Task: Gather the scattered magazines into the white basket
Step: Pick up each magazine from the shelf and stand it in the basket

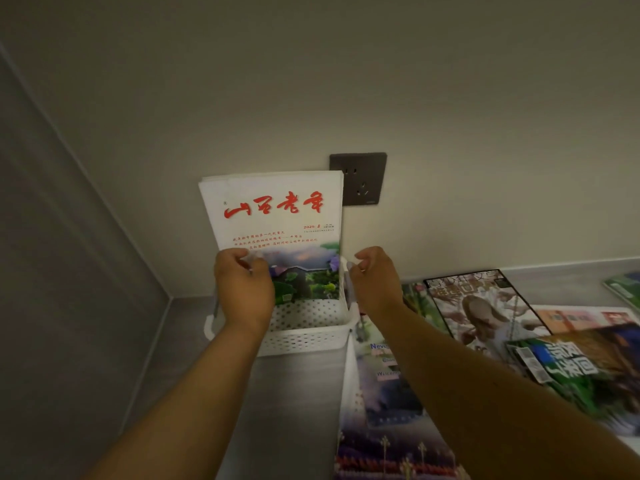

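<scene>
A white perforated basket [304, 337] stands in the corner against the wall. A magazine with a white cover and a red title [277, 216] stands upright inside it, with more pages behind. My left hand [242, 285] curls its fingers on the magazine's lower left part. My right hand [375, 282] is at the basket's right side, fingers curled at its white handle [345, 264]. Several other magazines lie flat to the right: a purple one [377, 393], one with a pale-haired figure [485, 306] and a green one [581, 372].
A dark wall socket [358, 178] sits just behind the upright magazine. A grey wall panel [69, 271] closes the left side. More magazines lie at the far right: an orange one [585, 318] and a green one [623, 289]. The grey counter [294, 393] shows before the basket.
</scene>
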`<state>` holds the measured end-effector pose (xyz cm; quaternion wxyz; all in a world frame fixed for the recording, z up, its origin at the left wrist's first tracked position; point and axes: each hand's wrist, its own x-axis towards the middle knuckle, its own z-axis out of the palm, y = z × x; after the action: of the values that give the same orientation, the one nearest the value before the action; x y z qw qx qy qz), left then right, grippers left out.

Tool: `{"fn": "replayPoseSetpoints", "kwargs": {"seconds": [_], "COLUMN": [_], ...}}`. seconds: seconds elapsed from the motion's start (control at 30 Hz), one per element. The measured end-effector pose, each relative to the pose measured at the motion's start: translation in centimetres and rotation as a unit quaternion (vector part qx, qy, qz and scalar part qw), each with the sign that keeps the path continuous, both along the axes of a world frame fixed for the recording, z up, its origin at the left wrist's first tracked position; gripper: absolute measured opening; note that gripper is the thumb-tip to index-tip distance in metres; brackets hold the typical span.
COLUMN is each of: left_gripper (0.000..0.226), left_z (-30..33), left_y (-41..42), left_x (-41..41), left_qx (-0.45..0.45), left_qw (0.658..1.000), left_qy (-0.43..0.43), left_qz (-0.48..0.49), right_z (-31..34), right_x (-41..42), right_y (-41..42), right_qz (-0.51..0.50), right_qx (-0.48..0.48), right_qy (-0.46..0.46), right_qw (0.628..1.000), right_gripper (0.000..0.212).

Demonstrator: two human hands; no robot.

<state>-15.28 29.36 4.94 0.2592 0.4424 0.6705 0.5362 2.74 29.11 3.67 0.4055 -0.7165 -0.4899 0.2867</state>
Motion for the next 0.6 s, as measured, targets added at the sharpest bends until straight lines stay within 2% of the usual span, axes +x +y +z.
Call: {"fn": "replayPoseSetpoints", "kwargs": {"seconds": [0.17,0.23,0.33,0.47,0.6], "left_gripper": [0.008,0.015,0.022,0.019,0.014], "left_z": [0.7,0.5,0.2,-1.3,-3.9], "left_y": [-3.7,-5.0,-7.2,-10.3,-13.1], "left_x": [4.9,6.6,9.4,13.2,17.2], "left_qx": [-0.008,0.001,-0.011,-0.051,-0.145], "left_qw": [0.994,0.989,0.983,0.969,0.942], "left_qy": [0.013,0.026,0.026,0.034,0.015], "left_qz": [-0.110,-0.144,-0.182,-0.239,-0.304], "right_z": [0.4,0.7,0.9,0.1,-1.4], "right_x": [2.6,3.6,5.4,8.7,13.1], "right_y": [-2.9,-4.2,-6.3,-10.0,-13.9], "right_qz": [0.016,0.015,0.017,0.016,-0.018], "right_qx": [-0.004,0.003,0.012,-0.042,-0.104], "right_qy": [0.004,-0.002,-0.048,-0.067,-0.002], "right_qw": [1.000,1.000,0.999,0.997,0.994], "right_gripper": [0.011,0.005,0.022,0.024,0.017]}}
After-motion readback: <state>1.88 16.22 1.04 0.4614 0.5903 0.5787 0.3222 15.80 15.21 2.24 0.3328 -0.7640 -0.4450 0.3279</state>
